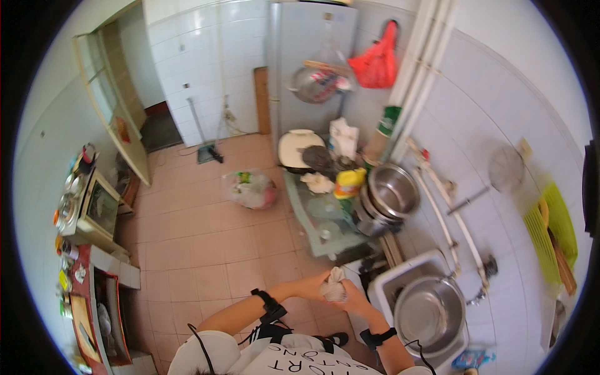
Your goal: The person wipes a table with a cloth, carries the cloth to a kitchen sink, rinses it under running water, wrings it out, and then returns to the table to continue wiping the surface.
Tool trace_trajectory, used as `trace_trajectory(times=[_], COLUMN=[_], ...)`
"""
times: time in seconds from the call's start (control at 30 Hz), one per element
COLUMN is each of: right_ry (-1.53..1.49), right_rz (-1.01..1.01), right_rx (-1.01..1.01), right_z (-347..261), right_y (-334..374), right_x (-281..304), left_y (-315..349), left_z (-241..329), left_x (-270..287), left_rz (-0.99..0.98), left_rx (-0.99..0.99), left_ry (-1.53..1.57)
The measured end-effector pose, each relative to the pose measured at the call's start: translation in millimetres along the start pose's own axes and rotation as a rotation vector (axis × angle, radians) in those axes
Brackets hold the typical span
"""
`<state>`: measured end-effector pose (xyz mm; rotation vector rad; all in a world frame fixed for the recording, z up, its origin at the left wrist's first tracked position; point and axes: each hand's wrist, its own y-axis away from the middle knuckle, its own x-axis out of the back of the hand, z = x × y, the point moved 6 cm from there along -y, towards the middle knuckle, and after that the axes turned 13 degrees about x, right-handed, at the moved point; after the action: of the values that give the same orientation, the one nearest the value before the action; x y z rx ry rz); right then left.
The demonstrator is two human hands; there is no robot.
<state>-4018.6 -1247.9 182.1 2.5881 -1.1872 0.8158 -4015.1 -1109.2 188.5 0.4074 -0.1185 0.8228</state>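
Observation:
Both my hands are brought together in front of my body, near the left edge of the sink (381,289). Between them is a bunched, off-white cloth (335,285), pressed into a small wad with one end sticking up. My left hand (312,287) closes on it from the left and my right hand (355,301) from the right. Individual fingers are partly hidden by the cloth and blur. To the right of my right hand, a large metal basin (431,315) sits in the sink.
Stacked steel pots (394,190) stand beyond the sink, beside a yellow bottle (349,183) and a greenish glass-topped table (315,222). A filled plastic bag (251,190) lies on the tiled floor. A strainer (506,169) and green rack (542,231) hang on the right wall; a cabinet (112,312) stands left.

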Motion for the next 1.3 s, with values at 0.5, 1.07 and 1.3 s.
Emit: trace_trajectory(times=[0.5, 1.07, 1.3], right_ry=[0.076, 0.037, -0.059], right_rz=[-0.416, -1.066, -1.046], right_rx=[0.666, 1.072, 1.034], right_z=[-148.0, -202.9, -286.8], right_y=[-375.7, -754.6, -879.8], right_x=[-214.3, -438.6, -539.5], left_y=[253.1, 465.7, 533.7], left_z=[-175.3, -287.1, -328.6], left_x=[297.1, 585.7, 750.0], left_rz=[0.945, 1.992, 1.850], left_rx=[0.371, 0.778, 0.448], left_ry=[0.397, 0.180, 0.632])
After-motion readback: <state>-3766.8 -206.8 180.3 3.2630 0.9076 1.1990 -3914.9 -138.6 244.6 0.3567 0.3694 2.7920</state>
